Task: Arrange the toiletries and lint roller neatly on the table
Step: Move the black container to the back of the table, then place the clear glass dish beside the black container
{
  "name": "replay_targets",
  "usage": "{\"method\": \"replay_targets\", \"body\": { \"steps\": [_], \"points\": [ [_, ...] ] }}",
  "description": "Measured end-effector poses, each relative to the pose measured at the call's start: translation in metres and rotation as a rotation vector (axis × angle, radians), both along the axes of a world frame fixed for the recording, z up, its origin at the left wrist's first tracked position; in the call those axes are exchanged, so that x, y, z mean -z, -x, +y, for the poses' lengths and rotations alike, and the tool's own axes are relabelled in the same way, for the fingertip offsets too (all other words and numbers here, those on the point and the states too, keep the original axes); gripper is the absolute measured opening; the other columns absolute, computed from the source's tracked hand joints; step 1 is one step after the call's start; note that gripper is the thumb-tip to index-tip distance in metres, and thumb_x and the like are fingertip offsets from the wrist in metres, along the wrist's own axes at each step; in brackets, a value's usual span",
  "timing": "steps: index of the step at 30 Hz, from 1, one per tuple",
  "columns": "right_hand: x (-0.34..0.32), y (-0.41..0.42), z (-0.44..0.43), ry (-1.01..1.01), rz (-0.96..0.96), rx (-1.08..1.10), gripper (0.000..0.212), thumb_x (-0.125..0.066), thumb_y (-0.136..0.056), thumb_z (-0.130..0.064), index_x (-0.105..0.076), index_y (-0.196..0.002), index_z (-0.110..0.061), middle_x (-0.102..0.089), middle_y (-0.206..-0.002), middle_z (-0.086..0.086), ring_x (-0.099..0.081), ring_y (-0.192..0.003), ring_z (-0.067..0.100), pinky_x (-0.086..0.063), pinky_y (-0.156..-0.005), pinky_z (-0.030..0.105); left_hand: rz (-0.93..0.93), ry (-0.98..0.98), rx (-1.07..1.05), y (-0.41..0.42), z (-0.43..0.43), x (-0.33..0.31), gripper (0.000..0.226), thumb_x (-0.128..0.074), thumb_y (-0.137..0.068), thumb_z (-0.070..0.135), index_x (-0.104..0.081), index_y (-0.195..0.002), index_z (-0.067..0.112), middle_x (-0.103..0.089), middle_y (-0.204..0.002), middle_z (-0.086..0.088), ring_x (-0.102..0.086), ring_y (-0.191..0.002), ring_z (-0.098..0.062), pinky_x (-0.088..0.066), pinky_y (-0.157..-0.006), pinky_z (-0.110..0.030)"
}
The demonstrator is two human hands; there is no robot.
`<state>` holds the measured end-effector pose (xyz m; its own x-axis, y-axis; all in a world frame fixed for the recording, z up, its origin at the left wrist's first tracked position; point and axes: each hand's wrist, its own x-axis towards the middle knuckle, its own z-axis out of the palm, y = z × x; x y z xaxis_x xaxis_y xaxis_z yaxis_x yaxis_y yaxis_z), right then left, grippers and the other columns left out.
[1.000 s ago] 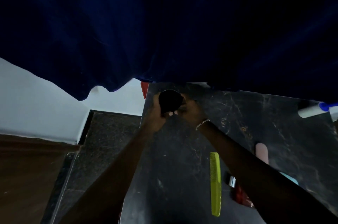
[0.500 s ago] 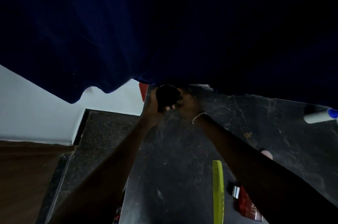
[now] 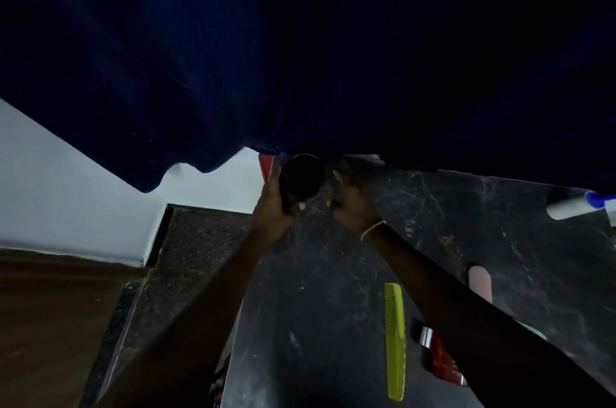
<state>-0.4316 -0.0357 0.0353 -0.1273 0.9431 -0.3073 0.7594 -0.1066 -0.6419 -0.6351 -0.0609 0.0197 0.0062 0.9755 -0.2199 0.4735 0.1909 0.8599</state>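
**One black jar held at the table's far left corner**

Counted: one round black jar (image 3: 301,179), one yellow-green plastic comb (image 3: 395,341), one dark red bottle with a silver band (image 3: 439,361), one pale pink oblong piece (image 3: 480,282), and one white lint roller with a blue handle (image 3: 570,206). All are on or over the black marble-patterned table (image 3: 316,301). A sliver of something teal (image 3: 533,331) shows past the right forearm; what it is cannot be told.

The left hand (image 3: 273,207) grips the jar, with the fingers curled round its side. It holds the jar at the far left corner, right by the table's left edge and just under the hem of a dark blue cloth (image 3: 300,57). The right hand (image 3: 351,204) wears a thin silver bracelet (image 3: 373,229). Its fingers are loosely curled beside the jar, and nothing can be seen in them.

The cloth covers the far edge of the table. The lint roller lies well off near the far right, partly under the hem. The comb, bottle and pink piece lie near the front right. A broad bare stretch of tabletop lies between them and the jar.

Half a second ago the right hand was against the jar. Now it sits apart from it, with a gap between. The left hand's grip is unchanged.
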Motion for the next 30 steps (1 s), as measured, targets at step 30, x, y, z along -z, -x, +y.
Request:
{"method": "replay_targets", "body": {
  "steps": [30],
  "points": [
    [-0.067, -0.182, -0.258, -0.391, -0.263, -0.042, 0.077, -0.045, -0.092, -0.048, -0.023, -0.159, -0.017, -0.019, -0.167, 0.001, -0.013, -0.156, 0.019, -0.03, -0.119, 0.05, 0.738, -0.446, 0.442, -0.186, -0.209, -0.047, 0.074, -0.031, -0.105, 0.065, -0.009, -0.166, 0.03, 0.0, -0.176, 0.001, 0.01, -0.162, -0.023, -0.016, -0.129, -0.059]
  ]
}}
